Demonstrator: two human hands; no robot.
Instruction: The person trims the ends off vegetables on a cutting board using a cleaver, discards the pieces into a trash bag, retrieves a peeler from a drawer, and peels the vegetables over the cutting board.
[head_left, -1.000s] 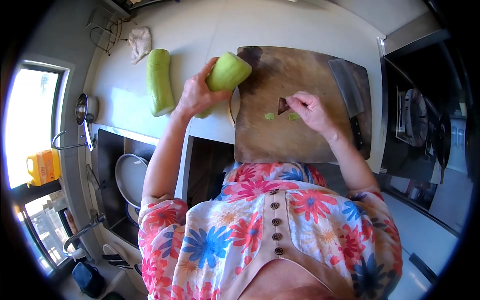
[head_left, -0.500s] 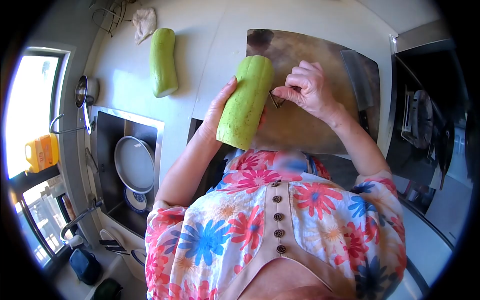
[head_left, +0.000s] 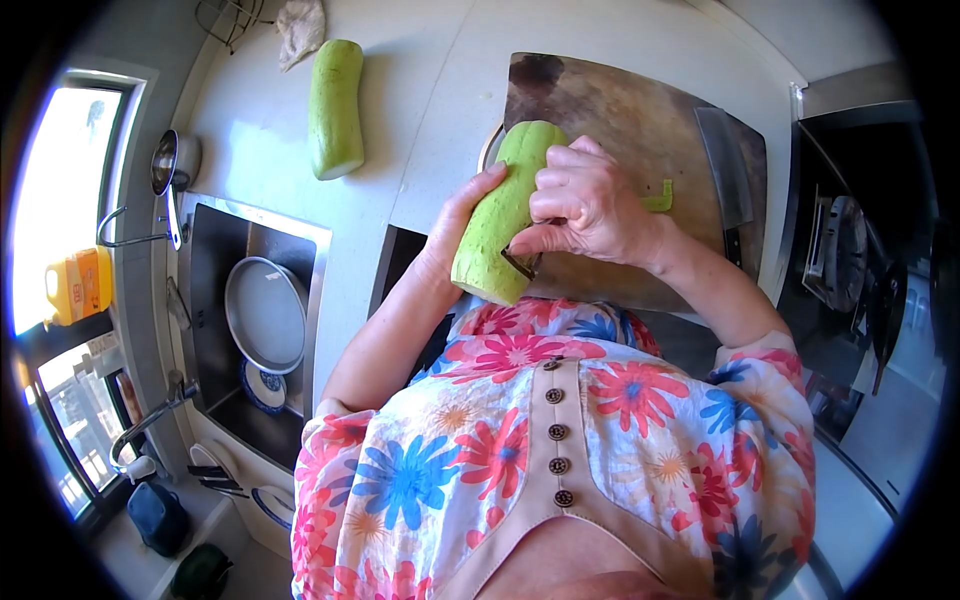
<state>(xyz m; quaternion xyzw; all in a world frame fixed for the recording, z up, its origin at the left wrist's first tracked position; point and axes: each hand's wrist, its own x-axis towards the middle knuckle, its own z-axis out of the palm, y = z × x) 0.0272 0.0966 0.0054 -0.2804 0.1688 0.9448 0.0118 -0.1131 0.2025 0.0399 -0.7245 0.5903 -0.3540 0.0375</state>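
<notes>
A thick pale-green gourd (head_left: pixel 495 232) is tilted in front of my body, gripped from its left side by my left hand (head_left: pixel 458 222). My right hand (head_left: pixel 590 212) is closed round a small dark tool (head_left: pixel 522 264), probably a peeler, whose edge touches the gourd's lower right side. Much of the tool is hidden by my fingers. Behind my right hand lies the brown cutting board (head_left: pixel 640 130), with small green pieces (head_left: pixel 658 198) on it. A cleaver (head_left: pixel 724 168) rests along the board's right side.
Another green gourd (head_left: pixel 336 110) lies on the counter (head_left: pixel 420 90) at the left, near a crumpled cloth (head_left: pixel 300 30). The sink (head_left: pixel 320 250) at the left holds a round grey pan (head_left: pixel 266 314) and a blue-and-white dish (head_left: pixel 264 386). A yellow jug (head_left: pixel 80 286) stands by the window.
My left hand has brought the gourd from the counter's edge to in front of my body and tilted it. My right hand has moved the small tool from over the board onto the gourd.
</notes>
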